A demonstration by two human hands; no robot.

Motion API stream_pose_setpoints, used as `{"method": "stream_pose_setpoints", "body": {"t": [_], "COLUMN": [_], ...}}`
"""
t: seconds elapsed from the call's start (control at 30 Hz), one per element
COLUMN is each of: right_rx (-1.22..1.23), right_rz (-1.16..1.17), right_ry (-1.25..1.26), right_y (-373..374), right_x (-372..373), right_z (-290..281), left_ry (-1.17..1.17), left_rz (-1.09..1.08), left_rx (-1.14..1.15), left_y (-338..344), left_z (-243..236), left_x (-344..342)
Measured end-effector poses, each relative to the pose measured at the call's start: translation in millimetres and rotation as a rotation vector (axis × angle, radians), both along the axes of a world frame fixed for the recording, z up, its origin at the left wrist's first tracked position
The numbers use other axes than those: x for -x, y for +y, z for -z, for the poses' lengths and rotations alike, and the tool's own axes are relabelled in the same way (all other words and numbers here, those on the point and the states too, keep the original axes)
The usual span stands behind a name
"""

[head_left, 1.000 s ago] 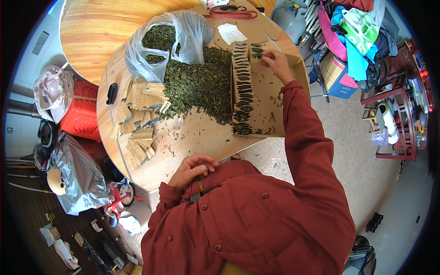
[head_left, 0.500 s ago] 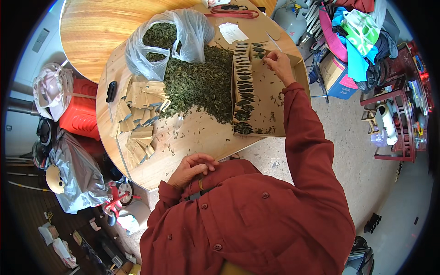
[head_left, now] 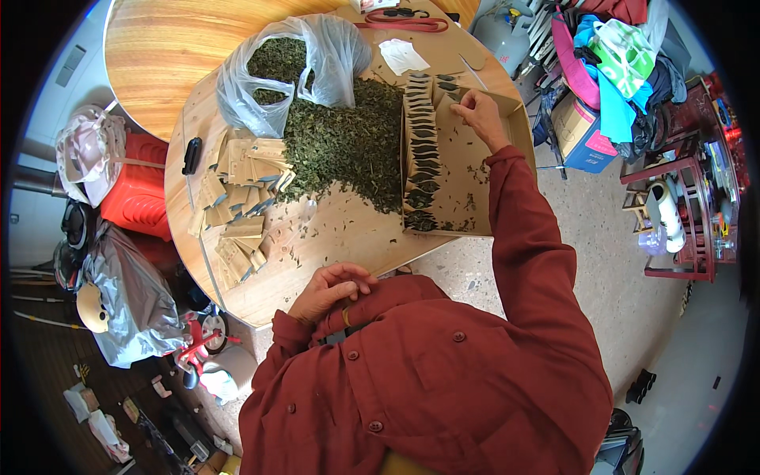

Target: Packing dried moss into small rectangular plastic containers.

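Observation:
My right hand (head_left: 481, 117) is over a shallow cardboard box (head_left: 463, 194), thumb and fingers pinched together beside a short second row of packets at its far end. Whatever the fingertips hold is too small to make out. Along the box's left side stands a long row of small paper packets (head_left: 422, 150), their dark leafy contents showing at the top. Left of the box spreads a heap of dried green leaves (head_left: 340, 146). My left hand (head_left: 339, 286) rests near my lap by the table's front edge, fingers loosely bent apart, holding nothing.
A translucent plastic bag (head_left: 336, 59) of leaves lies behind the heap. Several brown paper packets (head_left: 241, 186) are piled on the left of the wooden table (head_left: 317, 253), near a black object (head_left: 191, 156). A white paper (head_left: 402, 57) and red strap (head_left: 408, 21) lie at the back.
My right hand has shifted slightly within the box's far end, its fingertips closer to the short packet row. My left hand has stayed in place.

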State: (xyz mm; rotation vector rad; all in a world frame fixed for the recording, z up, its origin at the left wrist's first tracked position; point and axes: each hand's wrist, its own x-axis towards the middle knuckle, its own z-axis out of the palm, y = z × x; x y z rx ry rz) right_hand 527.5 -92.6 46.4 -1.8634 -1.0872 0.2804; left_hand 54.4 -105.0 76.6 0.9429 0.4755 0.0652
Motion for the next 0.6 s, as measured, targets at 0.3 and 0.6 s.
{"method": "stream_pose_setpoints", "body": {"t": [0.3, 0.6], "right_rx": [-0.114, -0.002], "right_rz": [0.05, -0.029], "right_ry": [0.15, 0.007], "right_y": [-9.6, -7.0], "right_x": [6.5, 14.0], "right_z": [-1.1, -13.8], "left_ry": [-0.004, -0.012], "left_rz": [-0.002, -0.002], "left_rx": [0.018, 0.019], "left_y": [0.9, 0.7], "left_z": [-0.5, 0.1], "left_x": [0.0, -2.2]}}
